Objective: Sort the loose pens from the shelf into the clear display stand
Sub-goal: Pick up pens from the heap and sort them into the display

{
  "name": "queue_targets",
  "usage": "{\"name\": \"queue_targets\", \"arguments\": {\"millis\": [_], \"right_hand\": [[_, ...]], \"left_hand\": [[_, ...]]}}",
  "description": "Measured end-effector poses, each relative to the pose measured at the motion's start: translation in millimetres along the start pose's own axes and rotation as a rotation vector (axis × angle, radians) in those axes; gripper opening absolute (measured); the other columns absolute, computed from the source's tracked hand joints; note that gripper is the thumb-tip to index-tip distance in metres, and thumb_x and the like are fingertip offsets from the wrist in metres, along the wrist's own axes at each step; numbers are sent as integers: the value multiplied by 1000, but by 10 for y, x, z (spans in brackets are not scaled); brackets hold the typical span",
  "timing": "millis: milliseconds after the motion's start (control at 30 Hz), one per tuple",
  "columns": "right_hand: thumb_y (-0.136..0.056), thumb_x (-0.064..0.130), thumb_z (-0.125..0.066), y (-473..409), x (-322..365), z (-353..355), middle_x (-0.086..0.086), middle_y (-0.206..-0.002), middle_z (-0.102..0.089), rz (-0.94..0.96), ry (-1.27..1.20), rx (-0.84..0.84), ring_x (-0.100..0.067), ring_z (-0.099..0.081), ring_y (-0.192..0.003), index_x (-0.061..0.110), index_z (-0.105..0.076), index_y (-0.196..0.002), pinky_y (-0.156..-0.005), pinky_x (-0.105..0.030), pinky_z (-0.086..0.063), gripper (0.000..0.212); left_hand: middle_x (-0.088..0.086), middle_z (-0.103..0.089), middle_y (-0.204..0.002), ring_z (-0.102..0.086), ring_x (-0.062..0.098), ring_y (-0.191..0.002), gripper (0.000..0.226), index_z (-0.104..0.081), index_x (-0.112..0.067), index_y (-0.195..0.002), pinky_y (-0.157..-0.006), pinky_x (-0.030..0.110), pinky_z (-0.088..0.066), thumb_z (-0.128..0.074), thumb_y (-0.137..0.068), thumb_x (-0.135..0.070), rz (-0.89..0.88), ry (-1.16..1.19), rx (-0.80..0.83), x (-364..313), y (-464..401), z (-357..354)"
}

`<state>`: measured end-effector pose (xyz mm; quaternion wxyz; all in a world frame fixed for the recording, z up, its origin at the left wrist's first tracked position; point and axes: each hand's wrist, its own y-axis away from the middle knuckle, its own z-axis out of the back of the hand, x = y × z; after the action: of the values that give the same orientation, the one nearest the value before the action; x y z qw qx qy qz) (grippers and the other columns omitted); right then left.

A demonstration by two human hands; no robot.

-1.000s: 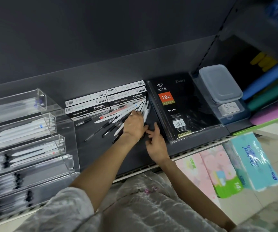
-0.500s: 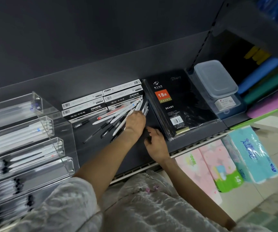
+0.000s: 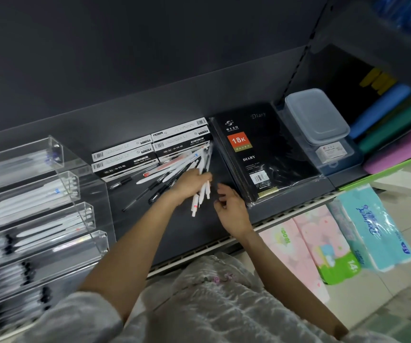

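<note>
Our left hand (image 3: 191, 180) has its fingers curled round a fanned bundle of slim white plastic pens (image 3: 201, 191) above the dark shelf (image 3: 135, 224). Our right hand (image 3: 229, 207) hovers beside it, fingers loosely bent, holding nothing. We judge the pens light, stiff and slippery; grip mid-barrel. Loose black pens (image 3: 150, 188) remain. The clear acrylic tiered display stand (image 3: 75, 184) sits left; boxed gel pens (image 3: 150, 154) and a black diary (image 3: 261, 154) crowd nearby.

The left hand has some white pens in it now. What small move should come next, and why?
Probably carry the bunch leftward to the clear display stand. The left hand already grips several white pens, their ends sticking out below the fingers, while the right hand hovers beside it holding nothing. Black pens remain loose on the shelf for a later pass.
</note>
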<state>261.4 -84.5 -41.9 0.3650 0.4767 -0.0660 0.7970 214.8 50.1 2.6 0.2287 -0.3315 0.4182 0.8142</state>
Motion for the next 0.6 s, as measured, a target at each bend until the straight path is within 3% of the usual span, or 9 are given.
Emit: {"name": "queue_targets", "arguments": {"millis": [100,200,333,467,600], "right_hand": [[-98,22,-47,36,196,104,-3,-100,-63,-133,-309,63,-16,-64,-80,9,-47,-129,-74,-31,-55,34],[-98,36,-43,124,448,185,-11,-88,-65,-272,-619,245,-23,-66,-63,10,-44,-117,-54,-30,-55,33],[-100,34,-39,286,659,149,-22,-101,-64,-314,-768,344,-27,-67,-72,6,-42,-118,-59,-29,-58,34],[-101,19,-37,354,694,114,-18,-123,-60,-351,-1131,306,-25,-60,-112,8,-46,-126,-96,-29,-49,29],[-100,9,-39,395,688,112,-10,-128,-59,-334,-1253,294,-17,-55,-119,11,-46,-131,-109,-35,-36,32]], "left_hand": [[1,-61,-68,-57,13,-64,19,-58,-10,-82,-62,23,-48,-47,-97,-14,29,819,9,135,240,88],[4,-61,-75,-62,14,-72,21,-57,-8,-89,-75,28,-53,-40,-100,-13,-69,1261,16,227,332,115],[-2,-68,-85,-66,11,-79,20,-58,-11,-110,-73,26,-54,-42,-99,-8,-167,1342,-99,193,434,107],[1,-72,-105,-67,18,-100,34,-56,-17,-119,-92,32,-53,-42,-95,3,-261,1377,-141,152,549,99],[3,-68,-117,-62,21,-113,36,-54,-15,-124,-98,32,-48,-47,-92,1,-309,1369,-82,149,683,61]]}}
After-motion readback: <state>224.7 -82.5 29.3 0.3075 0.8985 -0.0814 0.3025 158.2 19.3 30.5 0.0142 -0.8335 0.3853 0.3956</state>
